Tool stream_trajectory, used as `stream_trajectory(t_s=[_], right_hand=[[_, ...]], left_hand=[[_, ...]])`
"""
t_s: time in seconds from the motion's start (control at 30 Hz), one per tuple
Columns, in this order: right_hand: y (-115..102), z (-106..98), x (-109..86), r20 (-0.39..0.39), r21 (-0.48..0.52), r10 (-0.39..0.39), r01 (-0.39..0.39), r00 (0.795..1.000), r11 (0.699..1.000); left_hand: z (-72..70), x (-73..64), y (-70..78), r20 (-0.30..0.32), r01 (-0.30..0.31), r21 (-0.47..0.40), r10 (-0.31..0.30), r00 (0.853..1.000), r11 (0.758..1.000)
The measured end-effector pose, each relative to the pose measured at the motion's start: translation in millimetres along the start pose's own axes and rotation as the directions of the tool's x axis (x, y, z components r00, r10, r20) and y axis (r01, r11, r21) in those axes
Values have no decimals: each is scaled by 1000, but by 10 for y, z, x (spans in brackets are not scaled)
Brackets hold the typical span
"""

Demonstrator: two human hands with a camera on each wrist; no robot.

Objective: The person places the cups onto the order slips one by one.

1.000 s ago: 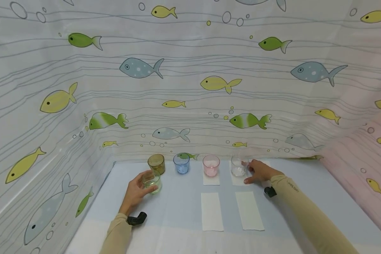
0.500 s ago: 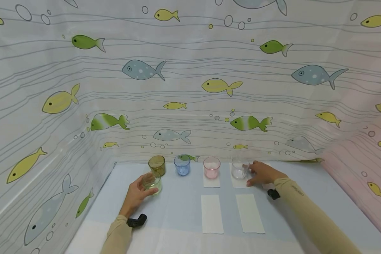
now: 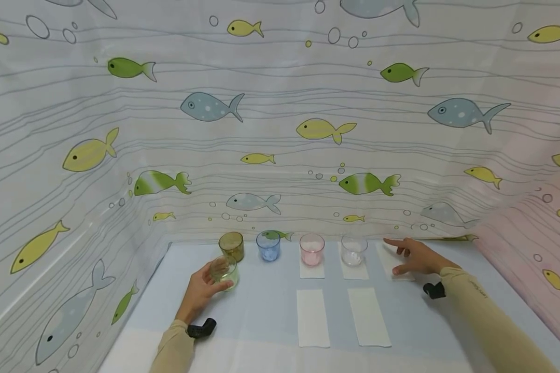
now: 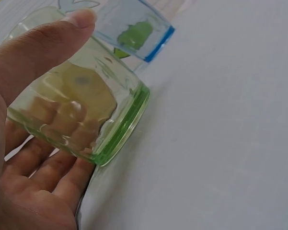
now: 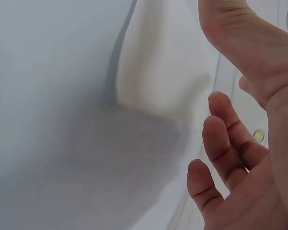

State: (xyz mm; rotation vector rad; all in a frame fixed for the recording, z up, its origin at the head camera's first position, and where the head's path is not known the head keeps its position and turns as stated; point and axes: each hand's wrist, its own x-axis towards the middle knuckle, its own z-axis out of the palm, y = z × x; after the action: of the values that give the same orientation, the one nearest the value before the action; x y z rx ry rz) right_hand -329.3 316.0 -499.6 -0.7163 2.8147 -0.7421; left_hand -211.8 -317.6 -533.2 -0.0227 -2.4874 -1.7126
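Note:
My left hand (image 3: 200,290) grips a pale green glass (image 3: 227,280), thumb on the near side and fingers behind it. In the left wrist view its thick green base (image 4: 122,129) faces the table side, with the blue glass (image 4: 129,28) beyond. An amber glass (image 3: 231,243) stands just behind the green one. My right hand (image 3: 420,257) hovers empty over a white paper strip (image 3: 386,261), index finger extended and other fingers loosely bent. Left of it, the clear glass (image 3: 353,253) and the pink glass (image 3: 312,251) stand on white strips.
Two more white paper strips, a left one (image 3: 313,318) and a right one (image 3: 369,317), lie nearer on the pale blue table (image 3: 256,316). A fish-patterned curtain (image 3: 280,176) rises along the table's back and sides.
My right hand has drawn away from the clear glass, to the right, over the strip beside it. The left hand has kept its grip on the green glass, with little movement.

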Motion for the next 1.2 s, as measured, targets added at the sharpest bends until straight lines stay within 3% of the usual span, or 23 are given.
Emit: stream_trajectory(t_s=[0.4, 1.2], right_hand=[[370, 56, -158, -2, 55, 2, -2, 1000, 998], [396, 46, -92, 85, 28, 68, -71, 994, 997]], left_hand=[[28, -43, -54, 19, -18, -59, 20, 1000, 998], [-10, 1, -41, 51, -23, -120, 29, 998, 992]])
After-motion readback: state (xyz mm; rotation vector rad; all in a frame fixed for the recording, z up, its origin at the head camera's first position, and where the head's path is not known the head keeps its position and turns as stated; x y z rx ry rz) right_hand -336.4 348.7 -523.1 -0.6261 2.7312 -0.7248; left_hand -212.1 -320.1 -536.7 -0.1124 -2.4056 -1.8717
